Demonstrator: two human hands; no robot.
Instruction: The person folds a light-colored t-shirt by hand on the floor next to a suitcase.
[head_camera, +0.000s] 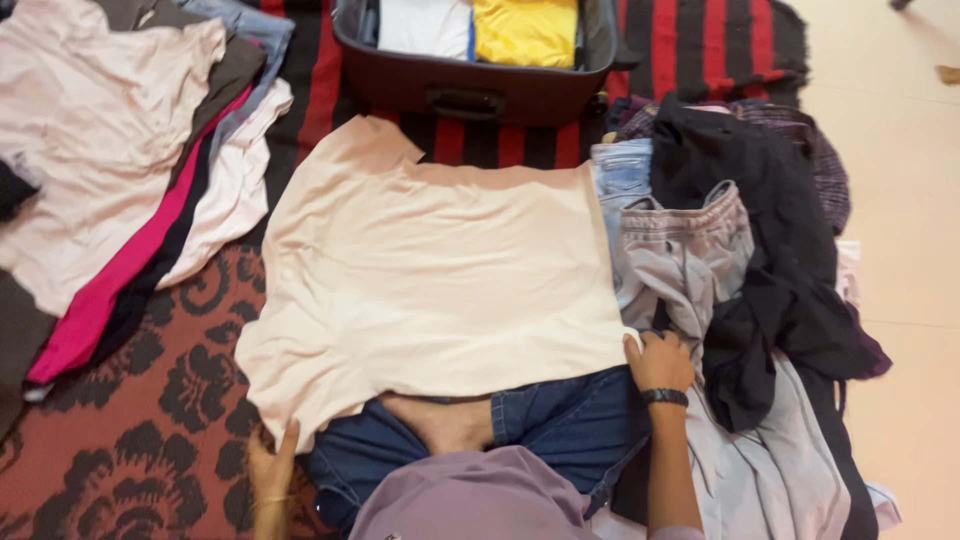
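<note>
the spread shirt (430, 280) lies before the open suitcase (470, 90), a stack of garments (120, 170) to its left, a heap of clothes (740, 270) to its right, both hands (658, 360) at its near corners.

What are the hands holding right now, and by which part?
Both hold the peach shirt spread flat: the left hand grips its lower left corner, the right hand its lower right corner.
</note>
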